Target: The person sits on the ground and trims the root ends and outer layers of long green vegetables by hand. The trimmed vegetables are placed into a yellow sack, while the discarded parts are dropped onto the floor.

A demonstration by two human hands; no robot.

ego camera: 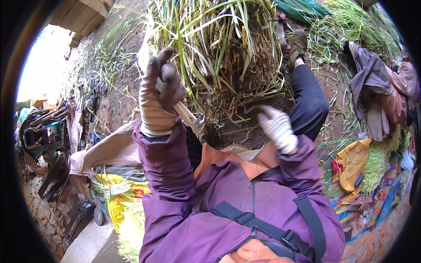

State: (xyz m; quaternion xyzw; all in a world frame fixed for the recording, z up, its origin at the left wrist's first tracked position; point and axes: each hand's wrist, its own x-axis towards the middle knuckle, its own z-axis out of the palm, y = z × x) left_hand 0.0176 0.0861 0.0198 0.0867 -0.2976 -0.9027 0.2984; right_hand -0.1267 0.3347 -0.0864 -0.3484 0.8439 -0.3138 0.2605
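My left hand (pixel 161 95), in a striped knit glove with dark-coated fingers, is raised left of a big heap. It grips a few pale plant stalks (pixel 185 113), whose ends stick out below my fingers towards the lower right. The heap of long green and straw-coloured stalks (pixel 236 56) lies on the soil in front of me, its near side brown and dry. My right hand (pixel 278 130), gloved and motion-blurred, hovers near my bent knee with nothing visible in it. Its fingers look parted and point to the left, towards the heap's near edge.
At my left is a yellow plastic sack (pixel 115 194) with pale green stalks (pixel 131 227). A person in a checked garment (pixel 371 72) sits at the right. An orange-yellow cloth (pixel 353 161) lies near more stalks (pixel 376 167). A green sheet (pixel 302 9) is behind the heap.
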